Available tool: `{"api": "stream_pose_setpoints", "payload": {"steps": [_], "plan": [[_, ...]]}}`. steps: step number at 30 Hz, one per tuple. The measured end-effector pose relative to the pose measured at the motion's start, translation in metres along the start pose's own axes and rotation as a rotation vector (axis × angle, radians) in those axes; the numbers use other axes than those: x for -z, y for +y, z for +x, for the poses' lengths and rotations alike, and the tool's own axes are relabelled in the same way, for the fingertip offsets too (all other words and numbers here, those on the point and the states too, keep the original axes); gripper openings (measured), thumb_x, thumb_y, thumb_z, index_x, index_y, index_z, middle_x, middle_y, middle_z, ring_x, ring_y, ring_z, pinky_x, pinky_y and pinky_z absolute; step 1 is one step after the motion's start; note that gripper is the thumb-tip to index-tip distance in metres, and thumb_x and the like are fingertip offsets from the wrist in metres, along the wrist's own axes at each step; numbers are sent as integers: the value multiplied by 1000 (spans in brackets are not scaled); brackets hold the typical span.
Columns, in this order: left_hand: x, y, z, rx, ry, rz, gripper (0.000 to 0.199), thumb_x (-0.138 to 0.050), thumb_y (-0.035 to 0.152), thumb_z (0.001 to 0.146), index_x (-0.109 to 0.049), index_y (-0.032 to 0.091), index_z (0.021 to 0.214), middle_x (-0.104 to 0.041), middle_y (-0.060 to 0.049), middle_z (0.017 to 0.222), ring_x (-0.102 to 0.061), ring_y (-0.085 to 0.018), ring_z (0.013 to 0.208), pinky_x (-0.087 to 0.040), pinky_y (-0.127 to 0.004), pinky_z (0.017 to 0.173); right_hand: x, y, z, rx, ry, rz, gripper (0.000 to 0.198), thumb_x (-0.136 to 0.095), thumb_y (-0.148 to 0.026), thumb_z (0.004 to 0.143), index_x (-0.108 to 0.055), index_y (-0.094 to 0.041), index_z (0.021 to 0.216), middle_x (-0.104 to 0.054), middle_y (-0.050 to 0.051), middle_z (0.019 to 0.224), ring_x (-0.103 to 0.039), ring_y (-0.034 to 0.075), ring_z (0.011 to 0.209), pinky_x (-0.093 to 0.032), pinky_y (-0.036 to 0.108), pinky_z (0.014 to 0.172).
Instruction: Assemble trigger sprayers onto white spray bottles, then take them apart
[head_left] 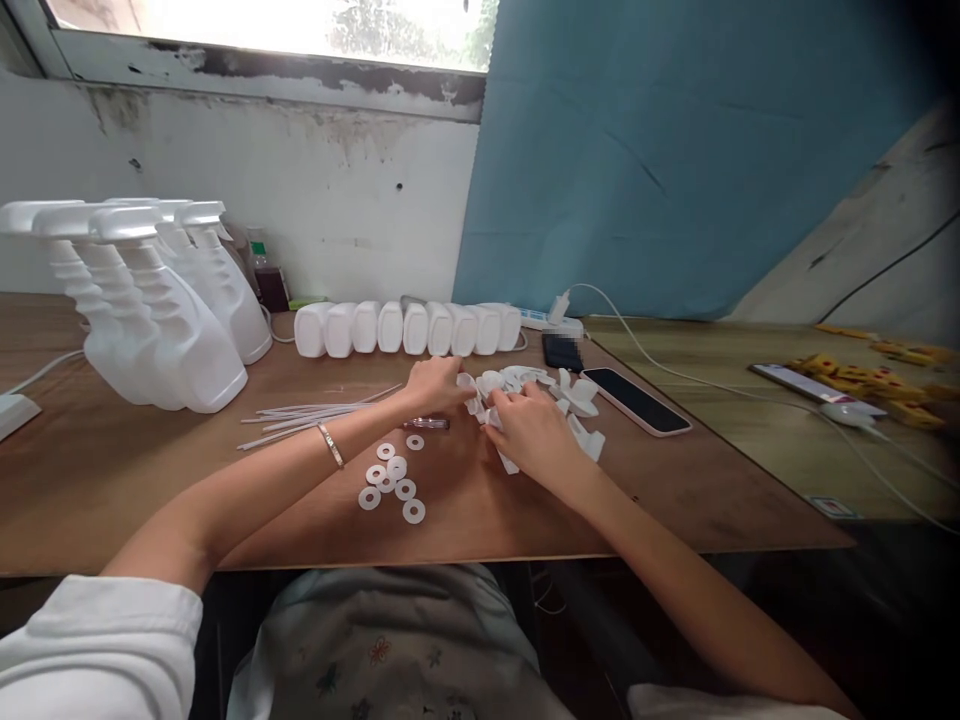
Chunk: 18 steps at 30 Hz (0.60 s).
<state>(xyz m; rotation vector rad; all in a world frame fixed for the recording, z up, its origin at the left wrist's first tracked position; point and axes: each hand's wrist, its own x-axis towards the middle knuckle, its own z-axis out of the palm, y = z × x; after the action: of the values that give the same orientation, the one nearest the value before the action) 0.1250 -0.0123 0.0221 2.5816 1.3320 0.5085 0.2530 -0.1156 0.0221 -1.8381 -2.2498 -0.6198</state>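
A pile of white plastic parts [581,395], which look like spray-trigger pieces, lies in front of me. My left hand [439,385] is at the pile's left edge, its fingers closed at a white plastic part [466,382]. Over the near side of the pile, my right hand [531,432] has its fingers bent around a white piece, partly hidden beneath them. Several flat white washers [414,510] are scattered left of my right hand. Thin white tubes [300,412] lie behind my left forearm. A small clear-and-metal piece [427,424] rests just below my left hand.
Assembled white spray bottles [180,330] stand at the left. A row of white containers [390,328] lines the back. A phone [637,400] lies right of the pile, a dark device [562,352] behind it. A power strip [574,327] and cable sit by the blue curtain [637,160].
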Motion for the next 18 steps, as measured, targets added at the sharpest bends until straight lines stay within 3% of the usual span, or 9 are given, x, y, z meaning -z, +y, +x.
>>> {"api": "stream_pose_setpoints", "payload": {"steps": [6,12,18], "plan": [[3,14,18,-1,-121,60,34,-49,41,71,-61,16,89,-65,-11,88,-60,-26,86,-44,-30,68,-2,10,1,44,-24,24,20,-60,-23,74,-59,-15,92,-63,10,69,-50,29,81,-39,36,66],[-3,20,21,44,-114,104,35,-50,42,69,-59,16,90,-64,-11,93,-60,-26,88,-45,-30,69,-5,18,6,83,-65,118,22,-57,-19,76,-56,-14,98,-64,9,78,-50,27,83,-40,35,68],[-1,19,18,39,-138,56,57,-42,59,71,-50,15,106,-60,-13,103,-58,-28,94,-45,-34,72,1,17,0,69,141,149,23,-50,-31,82,-58,-14,95,-63,10,87,-48,26,87,-41,36,74]]}}
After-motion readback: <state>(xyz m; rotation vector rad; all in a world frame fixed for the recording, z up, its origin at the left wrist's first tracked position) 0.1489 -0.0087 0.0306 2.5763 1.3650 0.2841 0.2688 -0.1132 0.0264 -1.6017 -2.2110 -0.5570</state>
